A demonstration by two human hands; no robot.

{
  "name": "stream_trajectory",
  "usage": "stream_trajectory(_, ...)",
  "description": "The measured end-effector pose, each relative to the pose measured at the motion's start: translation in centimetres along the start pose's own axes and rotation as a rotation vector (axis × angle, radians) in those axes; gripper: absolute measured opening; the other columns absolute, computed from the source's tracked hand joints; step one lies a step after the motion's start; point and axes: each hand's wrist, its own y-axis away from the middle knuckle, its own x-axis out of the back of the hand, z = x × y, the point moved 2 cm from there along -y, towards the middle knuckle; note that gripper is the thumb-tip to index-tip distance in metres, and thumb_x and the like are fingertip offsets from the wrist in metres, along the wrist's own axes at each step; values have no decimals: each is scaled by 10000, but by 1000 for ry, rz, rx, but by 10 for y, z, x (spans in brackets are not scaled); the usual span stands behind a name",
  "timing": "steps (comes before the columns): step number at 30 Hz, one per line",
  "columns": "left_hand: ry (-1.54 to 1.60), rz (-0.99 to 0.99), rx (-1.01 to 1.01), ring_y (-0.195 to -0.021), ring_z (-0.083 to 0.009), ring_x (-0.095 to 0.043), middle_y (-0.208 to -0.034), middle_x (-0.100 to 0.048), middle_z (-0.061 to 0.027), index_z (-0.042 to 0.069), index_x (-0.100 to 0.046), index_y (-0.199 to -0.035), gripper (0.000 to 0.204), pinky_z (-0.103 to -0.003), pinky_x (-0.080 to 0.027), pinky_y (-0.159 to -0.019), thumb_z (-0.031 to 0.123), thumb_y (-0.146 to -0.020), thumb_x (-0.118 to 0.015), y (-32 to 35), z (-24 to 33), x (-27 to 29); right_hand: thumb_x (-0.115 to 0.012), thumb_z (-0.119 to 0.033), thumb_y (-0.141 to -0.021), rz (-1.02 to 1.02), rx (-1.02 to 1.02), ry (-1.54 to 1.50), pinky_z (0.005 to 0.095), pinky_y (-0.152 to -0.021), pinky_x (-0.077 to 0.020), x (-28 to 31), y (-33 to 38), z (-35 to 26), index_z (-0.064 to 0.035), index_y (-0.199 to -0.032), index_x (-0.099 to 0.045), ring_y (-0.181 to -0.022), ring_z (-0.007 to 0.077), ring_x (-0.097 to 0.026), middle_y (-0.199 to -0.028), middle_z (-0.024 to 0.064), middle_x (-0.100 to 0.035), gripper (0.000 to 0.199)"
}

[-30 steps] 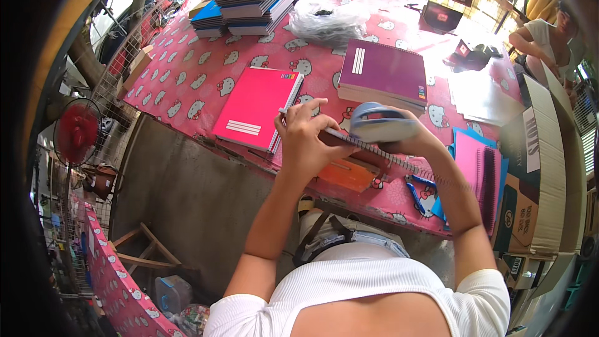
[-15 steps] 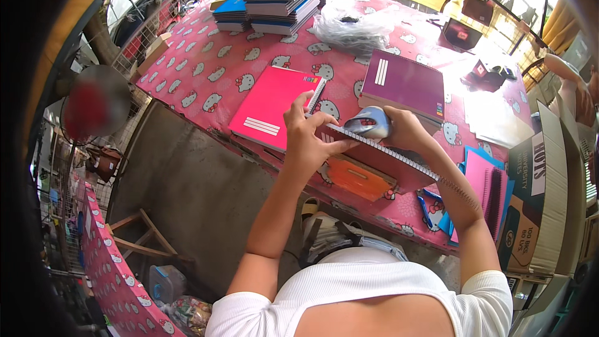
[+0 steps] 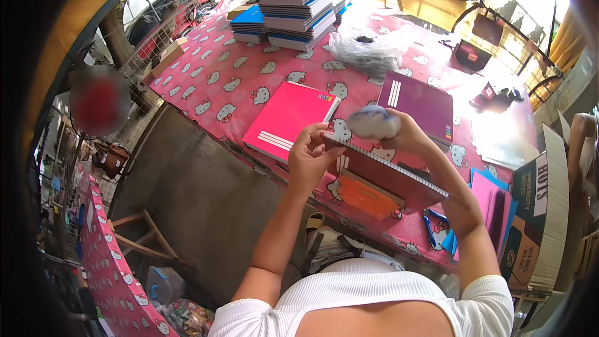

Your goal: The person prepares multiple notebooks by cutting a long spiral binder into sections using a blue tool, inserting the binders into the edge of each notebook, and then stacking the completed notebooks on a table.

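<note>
My left hand (image 3: 312, 156) grips the upper left corner of a maroon spiral notebook (image 3: 393, 178), thumb in front and fingers behind. The notebook stands tilted on its long edge with its coil uppermost. In my right hand (image 3: 402, 134) is a rounded blue and white object (image 3: 372, 123), blurred, just above the coil; its kind I cannot make out. Below the notebook lies an orange-painted wooden block (image 3: 371, 196). Beyond my left hand rests a bright pink notebook (image 3: 293, 115), and past my right hand a purple notebook (image 3: 419, 106).
A tall stack of notebooks (image 3: 296, 9) and a crumpled clear plastic bag (image 3: 368, 53) occupy the far side. Blue-handled pliers (image 3: 429, 228) and pink and blue covers (image 3: 483, 203) lie at the right, beside an opened cardboard box (image 3: 530, 224). A wooden stool (image 3: 146, 237) stands lower left.
My right hand has raised the blue and white object slightly from the notebook's coil and turned it. My left hand keeps its grip on the notebook. The whole view has shifted a little.
</note>
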Motion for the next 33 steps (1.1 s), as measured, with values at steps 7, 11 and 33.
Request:
stream_trajectory(7, 130, 53, 161, -909, -124, -650, -997, -699, -107, -19, -635, -1157, 411, -270, -531, -823, -79, -759, -718, 2, -7, 14, -750, -92, -589, -35, 51, 122, 388, -800, -516, -21, -11, -15, -67, -1127, -582, -943, 320, -639, -997, 152, -666, 564)
stream_trajectory(11, 198, 40, 226, -893, -108, -635, -965, -698, -83, -15, -650, -1119, 335, -249, -511, -826, -47, -791, -706, 1, -15, 23, -758, -107, -611, 208, 36, 605, 440, -741, -511, -40, 9, 20, -46, -1000, -542, -858, 335, -645, -924, 148, -631, 449)
stream_trajectory(33, 208, -264, -209, -909, -159, -645, -1018, -671, -144, 8, -607, -875, 139, -276, -535, -778, -31, -798, -716, -6, 34, -66, -733, -103, -758, 579, -218, 238, 383, -801, -480, -52, 285, -47, -7, -1080, -572, -944, 354, -589, -1060, 193, -589, 373)
